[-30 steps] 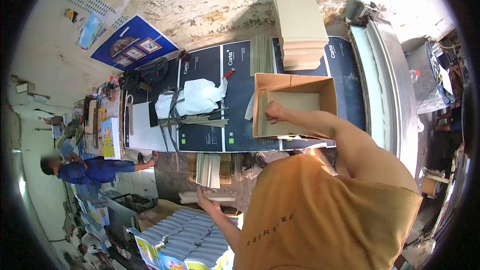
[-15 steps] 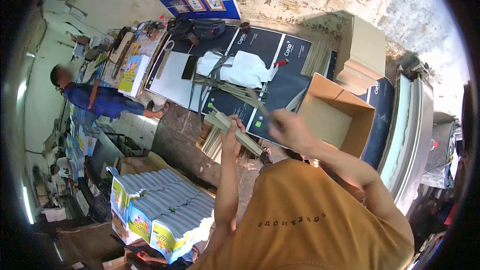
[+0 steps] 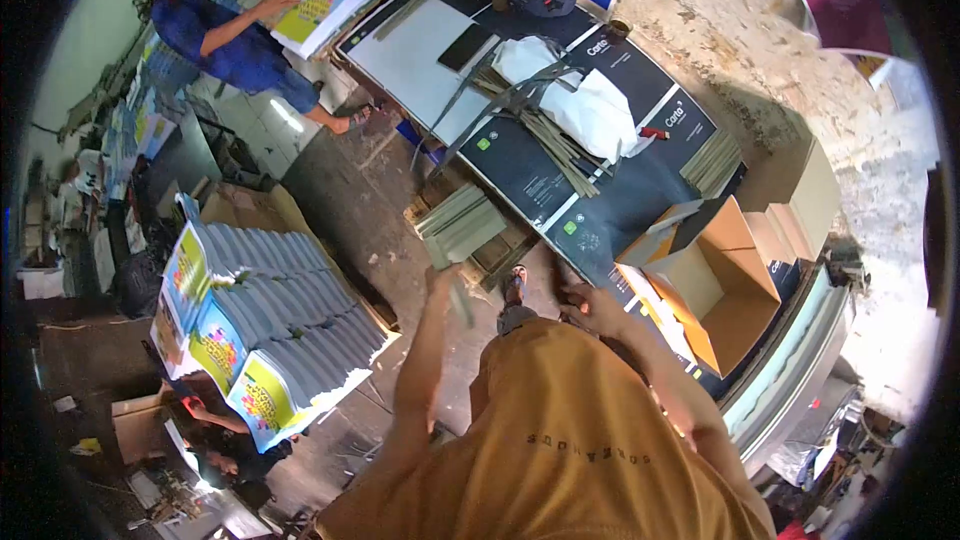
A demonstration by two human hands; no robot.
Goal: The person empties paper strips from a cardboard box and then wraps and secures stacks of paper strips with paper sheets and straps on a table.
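While the left hand (image 3: 444,280) grasps a blurred strip (image 3: 461,306) left of the carton (image 3: 740,250) | the right hand (image 3: 590,308) hangs nearer it, grip impossible to tell | strip stack (image 3: 465,227) also left

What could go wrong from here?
1. Snag: the dark straps trail over the edge of the table and might catch a passing arm.
2. Bump: the open box sits near the table edge, close to the right arm; a knock could shift it.
3. Slip: the left hand is by the stacked strips; brushing them may scatter some.
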